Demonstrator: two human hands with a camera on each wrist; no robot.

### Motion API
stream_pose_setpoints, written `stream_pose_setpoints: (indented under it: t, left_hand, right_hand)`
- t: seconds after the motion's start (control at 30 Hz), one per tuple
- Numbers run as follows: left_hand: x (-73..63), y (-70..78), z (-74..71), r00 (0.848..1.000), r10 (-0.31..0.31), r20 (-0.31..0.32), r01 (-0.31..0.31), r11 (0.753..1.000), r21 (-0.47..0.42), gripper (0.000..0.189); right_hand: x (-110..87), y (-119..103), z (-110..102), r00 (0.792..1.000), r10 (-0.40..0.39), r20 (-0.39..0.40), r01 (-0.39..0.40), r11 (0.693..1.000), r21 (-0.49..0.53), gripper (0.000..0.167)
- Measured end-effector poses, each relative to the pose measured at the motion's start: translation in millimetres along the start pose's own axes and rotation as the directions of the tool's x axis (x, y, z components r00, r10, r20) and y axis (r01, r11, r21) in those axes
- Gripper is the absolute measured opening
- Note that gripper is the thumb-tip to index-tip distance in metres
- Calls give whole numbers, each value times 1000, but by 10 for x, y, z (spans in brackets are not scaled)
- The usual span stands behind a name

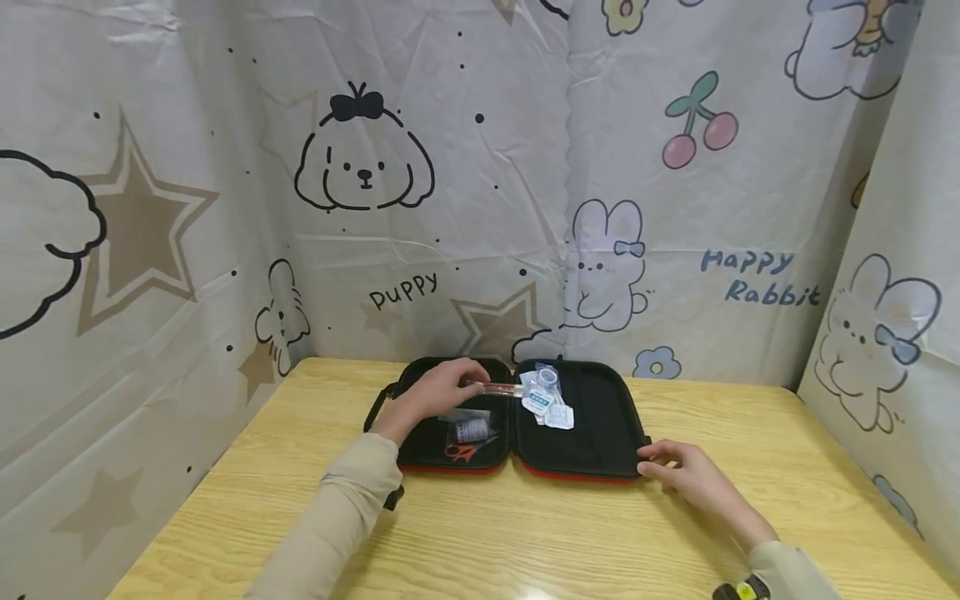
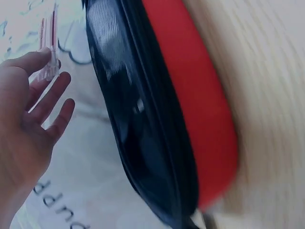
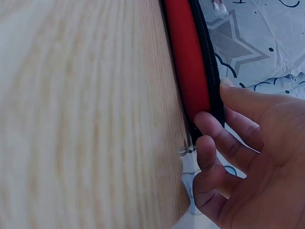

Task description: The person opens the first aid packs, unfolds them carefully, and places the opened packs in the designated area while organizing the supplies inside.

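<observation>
A zip case [image 1: 600, 425] with a black inside and red outer shell lies unfolded flat on the table. My left hand [image 1: 442, 387] holds a pack of iodine swabs [image 2: 51, 40], thin clear tubes with reddish-brown inside, above the case's middle. Thumb and fingers pinch its end in the left wrist view. In the case's left half are orange-handled scissors [image 1: 461, 452] and a wrapped bandage roll [image 1: 472, 430]. White sachets [image 1: 558, 416] and a tape roll [image 1: 548, 377] lie in the right half. My right hand [image 3: 257, 138] pinches the case's near right corner between thumb and fingers.
The wooden table [image 1: 480, 533] extends in front of the case and to both sides. A patterned cloth [image 1: 495, 183] hangs behind it and along both sides. A strap handle [image 1: 375, 407] sticks out at the case's left edge.
</observation>
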State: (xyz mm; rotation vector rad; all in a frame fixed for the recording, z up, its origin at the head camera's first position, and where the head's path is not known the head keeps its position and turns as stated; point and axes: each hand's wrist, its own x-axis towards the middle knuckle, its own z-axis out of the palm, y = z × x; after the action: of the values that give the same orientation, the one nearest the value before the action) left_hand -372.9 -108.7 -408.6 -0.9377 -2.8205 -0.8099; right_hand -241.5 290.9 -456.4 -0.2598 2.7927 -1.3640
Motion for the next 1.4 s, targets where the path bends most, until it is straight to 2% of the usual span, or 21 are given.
stream_pose_setpoints:
  t: [0.17, 0.27, 0.4, 0.67, 0.83, 1.07, 1.4]
  left_hand:
    - [-154, -198, -167, 998, 5, -55, -4, 1000, 12, 17]
    - [-248, -305, -262, 997, -19, -69, 20, 1000, 5, 18]
    - [-353, -421, -374, 994, -80, -75, 81, 997, 14, 23]
    - [-470, -625, -506, 989, -113, -91, 124, 984, 128, 24]
    - [-583, -735, -582, 984, -151, -96, 165, 973, 161, 22]
    - [-679, -855, -658, 987, -119, -105, 141, 960, 243, 21]
    - [-689, -985, -608, 995, -71, -69, 85, 966, 243, 16]
  right_hand:
    - [-15, 32, 3, 1000, 2, 2, -2, 1000, 4, 37]
    - [-24, 50, 5, 1000, 6, 3, -6, 1000, 0, 37]
    - [-36, 58, 6, 1000, 9, 14, -9, 1000, -4, 38]
    - [-21, 35, -17, 1000, 17, 3, -17, 1000, -17, 38]
    - [6, 21, -6, 1000, 11, 8, -11, 1000, -16, 38]
    - [23, 10, -10, 1000, 12, 5, -12, 1000, -16, 37]
    - [13, 21, -6, 1000, 3, 12, -2, 1000, -8, 37]
